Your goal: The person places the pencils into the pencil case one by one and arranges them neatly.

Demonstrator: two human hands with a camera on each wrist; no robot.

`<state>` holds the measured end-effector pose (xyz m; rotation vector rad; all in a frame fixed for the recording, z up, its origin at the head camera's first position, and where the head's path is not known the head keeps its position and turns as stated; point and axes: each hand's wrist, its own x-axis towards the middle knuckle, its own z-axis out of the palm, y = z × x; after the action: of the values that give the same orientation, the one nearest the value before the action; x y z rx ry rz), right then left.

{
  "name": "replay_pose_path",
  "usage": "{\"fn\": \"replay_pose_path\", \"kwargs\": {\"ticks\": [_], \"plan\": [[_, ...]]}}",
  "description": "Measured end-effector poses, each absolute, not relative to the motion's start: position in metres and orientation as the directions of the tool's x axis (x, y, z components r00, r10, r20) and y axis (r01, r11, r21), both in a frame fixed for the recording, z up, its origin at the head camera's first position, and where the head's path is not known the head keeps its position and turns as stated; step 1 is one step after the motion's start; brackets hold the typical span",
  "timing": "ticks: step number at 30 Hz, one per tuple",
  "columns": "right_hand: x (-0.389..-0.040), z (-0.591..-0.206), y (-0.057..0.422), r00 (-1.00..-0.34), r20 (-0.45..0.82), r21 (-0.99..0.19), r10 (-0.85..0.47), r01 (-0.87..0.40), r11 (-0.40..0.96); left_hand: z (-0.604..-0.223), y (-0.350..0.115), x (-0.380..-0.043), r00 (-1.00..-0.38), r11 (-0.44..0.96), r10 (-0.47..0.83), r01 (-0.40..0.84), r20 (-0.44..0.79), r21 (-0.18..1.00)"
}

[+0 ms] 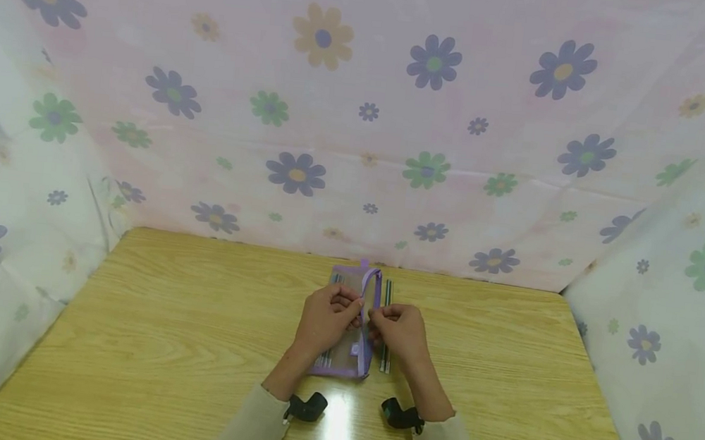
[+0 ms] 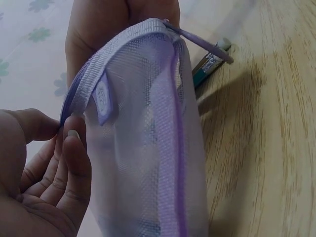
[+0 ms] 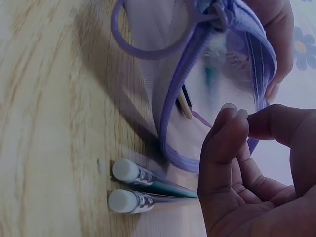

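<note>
A see-through mesh pencil case (image 1: 340,360) with purple zipper and trim lies on the table, its mouth gaping in the right wrist view. My left hand (image 1: 325,316) pinches the zipper edge (image 2: 79,96) of that mouth between thumb and fingers. At the opening's right side is my right hand (image 1: 404,330), fingers curled and thumb meeting the fingertips (image 3: 231,118). Whether those fingertips hold the case's edge cannot be made out. Two pencils (image 3: 148,190) with white erasers lie beside the case, under the right hand. Inside the mesh are several pencils (image 1: 323,360).
The wood-grain table (image 1: 190,318) stretches to both sides. Flower-patterned cloth (image 1: 354,199) hangs behind it and along the left and right. From the case's near end hangs a purple zipper-pull ring (image 3: 121,37). Each wrist wears a black camera (image 1: 307,407).
</note>
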<state>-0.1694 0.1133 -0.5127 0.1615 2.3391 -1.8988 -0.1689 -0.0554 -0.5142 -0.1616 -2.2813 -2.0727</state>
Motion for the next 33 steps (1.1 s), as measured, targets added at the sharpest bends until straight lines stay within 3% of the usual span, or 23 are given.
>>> {"fn": "replay_pose_path", "kwargs": {"ticks": [16,33], "plan": [[-0.170,-0.507,0.121,-0.991,-0.132,-0.963,0.015,0.132,0.234,-0.514,-0.057,-0.172,-0.994,0.103,0.063,0.097,0.091,0.990],[-0.176,-0.512,0.140,-0.994,-0.025,-0.763,0.109,0.089,0.641,-0.514,-0.058,-0.172,-0.995,0.111,0.058,0.086,0.080,0.990]]}}
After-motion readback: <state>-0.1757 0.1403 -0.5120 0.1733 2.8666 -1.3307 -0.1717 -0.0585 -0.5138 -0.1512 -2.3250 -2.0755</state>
